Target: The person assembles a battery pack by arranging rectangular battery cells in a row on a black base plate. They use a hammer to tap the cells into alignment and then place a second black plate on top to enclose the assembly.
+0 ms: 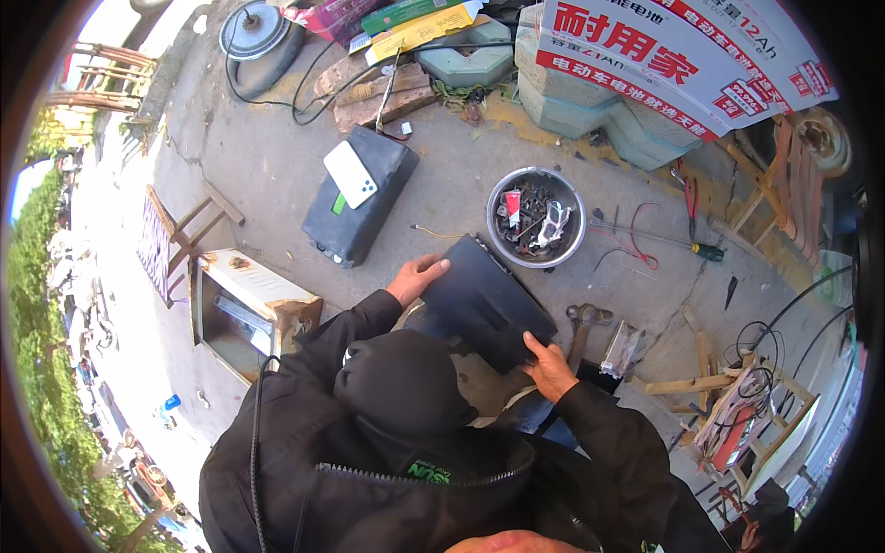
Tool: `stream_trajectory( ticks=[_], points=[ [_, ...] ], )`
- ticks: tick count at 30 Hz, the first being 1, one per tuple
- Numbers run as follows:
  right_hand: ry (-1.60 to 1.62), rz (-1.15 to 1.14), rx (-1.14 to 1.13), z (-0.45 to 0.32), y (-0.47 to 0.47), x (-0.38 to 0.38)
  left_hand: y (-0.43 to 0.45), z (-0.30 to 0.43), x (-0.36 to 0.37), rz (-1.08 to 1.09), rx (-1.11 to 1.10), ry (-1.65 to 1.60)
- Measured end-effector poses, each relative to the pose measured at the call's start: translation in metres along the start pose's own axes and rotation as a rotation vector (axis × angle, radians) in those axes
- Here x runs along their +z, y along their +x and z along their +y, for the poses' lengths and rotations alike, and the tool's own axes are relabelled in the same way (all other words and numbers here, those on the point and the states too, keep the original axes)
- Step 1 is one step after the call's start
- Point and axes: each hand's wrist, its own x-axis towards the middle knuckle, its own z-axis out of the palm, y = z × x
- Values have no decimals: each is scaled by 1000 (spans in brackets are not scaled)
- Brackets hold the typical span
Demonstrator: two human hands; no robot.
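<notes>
A black plastic battery case [484,301] is held tilted in front of my body, above my legs. My left hand [417,278] grips its upper left corner, thumb on the broad face. On its lower right edge, my right hand [550,366] holds with the thumb on top. Beyond the case stands a metal bowl [585,220] of small hardware pieces. A second dark battery case [377,225] lies on the ground to the left, with a white phone [349,174] on it. A thin yellow cable [435,233] extends near the held case's top corner.
A hammer [586,318] and a clear plastic package [622,349] lie right of my right hand. Farther off are a screwdriver [705,251], red-handled pliers [691,200] and red wire [636,252]. A rusty metal box [259,283] and small stools flank me. Concrete blocks [553,104] stand ahead.
</notes>
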Motion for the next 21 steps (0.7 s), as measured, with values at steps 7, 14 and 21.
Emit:
stream_trajectory(
  ticks=[7,14,21],
  points=[
    [-23,32,11,-27,35,30,-7,-23,6,419,-63,-596],
    [110,-9,12,-11,51,69,0,4,13,217,7,-629],
    [222,38,-86,-18,72,110,50,48,8,280,51,-632]
  ],
)
